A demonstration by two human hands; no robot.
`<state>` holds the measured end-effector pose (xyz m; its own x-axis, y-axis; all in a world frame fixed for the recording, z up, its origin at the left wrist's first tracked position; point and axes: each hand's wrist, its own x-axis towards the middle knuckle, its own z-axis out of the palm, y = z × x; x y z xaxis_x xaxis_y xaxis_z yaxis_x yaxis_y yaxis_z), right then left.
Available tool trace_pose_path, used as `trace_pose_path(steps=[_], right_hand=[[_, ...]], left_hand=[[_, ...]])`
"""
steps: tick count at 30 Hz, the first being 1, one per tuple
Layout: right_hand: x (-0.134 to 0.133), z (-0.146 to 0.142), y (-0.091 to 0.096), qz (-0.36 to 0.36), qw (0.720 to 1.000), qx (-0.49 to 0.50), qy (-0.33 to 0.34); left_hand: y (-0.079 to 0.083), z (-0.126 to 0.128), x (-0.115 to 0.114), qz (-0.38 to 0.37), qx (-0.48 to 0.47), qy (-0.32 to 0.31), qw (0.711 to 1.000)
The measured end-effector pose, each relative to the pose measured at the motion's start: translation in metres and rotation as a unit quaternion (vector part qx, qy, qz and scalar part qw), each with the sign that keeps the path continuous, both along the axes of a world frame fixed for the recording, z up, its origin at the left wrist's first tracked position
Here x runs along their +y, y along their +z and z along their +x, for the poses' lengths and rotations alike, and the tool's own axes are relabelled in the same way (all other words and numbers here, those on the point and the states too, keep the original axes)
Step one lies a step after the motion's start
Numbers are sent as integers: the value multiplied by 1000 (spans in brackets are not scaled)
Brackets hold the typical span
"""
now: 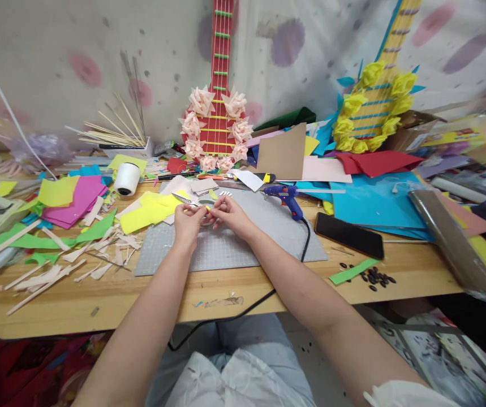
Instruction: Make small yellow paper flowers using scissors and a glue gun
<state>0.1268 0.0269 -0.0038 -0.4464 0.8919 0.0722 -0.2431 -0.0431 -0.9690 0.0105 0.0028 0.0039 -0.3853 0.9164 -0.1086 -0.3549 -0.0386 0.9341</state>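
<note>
A small yellow piece point(207, 208) is held above the far half of the grey cutting mat point(226, 257), which lies midway along the near edge of the worktop point(119, 308). The step in hand is judged to be close fingertip work on this piece. The next move is judged to call for a steady pinch and fine turning – the piece is small enough to slip.

Both forearms are extended inward from the worktop's near edge, and the hands are brought together over the mat. The left hand point(187, 223) is bent at the wrist, its thumb and forefinger pinched on the piece. The right hand point(232, 217) is angled in from the right, its fingers curled to the same spot; whether they grip the piece cannot be told.

Scissors point(185, 198) are noted just beyond the left hand – and a blue glue gun point(284, 198) near the mat's right edge.
</note>
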Motion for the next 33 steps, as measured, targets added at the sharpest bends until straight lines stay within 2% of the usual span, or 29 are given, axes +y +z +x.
trace_pose_path(steps=[3, 7, 16, 22, 27, 33], right_hand=[[-1, 2, 2, -23, 999, 31, 27], [2, 4, 2, -44, 998, 46, 24], [4, 6, 1, -51, 998, 42, 21], [2, 6, 3, -56, 997, 32, 29], [2, 6, 2, -57, 997, 34, 25], [2, 7, 4, -53, 998, 28, 18]], left_hand=[[1, 0, 0, -12, 13, 7, 1000], [2, 0, -1, -5, -3, 18, 1000], [4, -1, -1, 24, -45, -35, 998], [3, -1, -2, 22, -37, -34, 998], [2, -1, 1, 21, -36, -6, 999], [0, -8, 7, -44, -72, 72, 994]])
